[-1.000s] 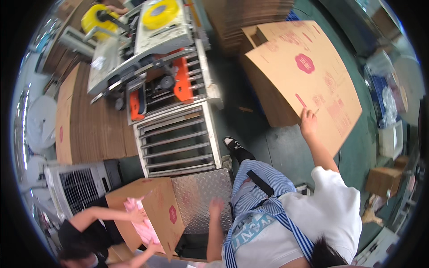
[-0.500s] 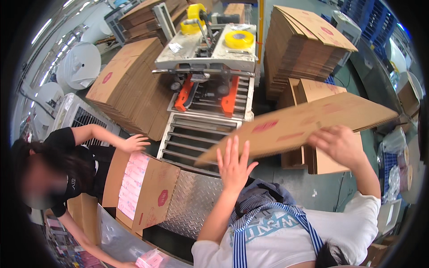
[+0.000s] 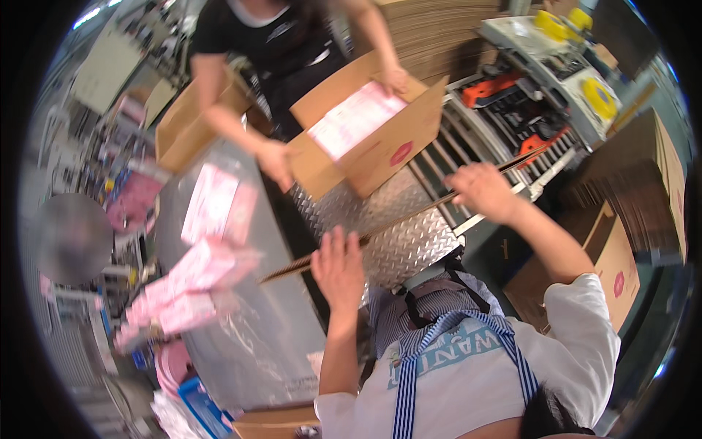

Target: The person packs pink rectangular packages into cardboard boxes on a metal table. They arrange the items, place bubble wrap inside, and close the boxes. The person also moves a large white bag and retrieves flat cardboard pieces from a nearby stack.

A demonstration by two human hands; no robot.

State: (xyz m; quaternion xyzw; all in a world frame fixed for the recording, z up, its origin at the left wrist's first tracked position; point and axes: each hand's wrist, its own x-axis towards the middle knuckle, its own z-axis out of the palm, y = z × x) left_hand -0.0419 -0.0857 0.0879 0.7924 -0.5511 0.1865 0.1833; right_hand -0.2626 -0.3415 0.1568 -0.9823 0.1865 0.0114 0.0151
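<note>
Cardboard sheet (image 3: 407,219) is seen almost edge-on, as a thin brown strip slanting across the middle, above a bumpy metal plate (image 3: 420,252). Clock hours are counted from the middle of this sheet. At eight o'clock, its lower end is touched by the left hand (image 3: 340,271); the fingers are kept nearly straight and a bit wide, laid over the edge. At two o'clock, the edge is held by the right hand (image 3: 482,192), with its fingers bent over the sheet.

Near eleven o'clock, an open box (image 3: 391,157) is filled with pink and white packs (image 3: 358,121). It is touched on both sides by the hands of a person in black (image 3: 274,44). At one o'clock, a row of metal rollers (image 3: 452,140) is seen. Farther out at two o'clock, a yellow tape roll (image 3: 599,99) is set on a white machine (image 3: 508,31).

At three o'clock, flat boxes are piled in a brown stack (image 3: 662,172). At eight o'clock, a gray table (image 3: 252,344) is covered with clear plastic, and blurry pink bundles (image 3: 201,271) are spread on it.
</note>
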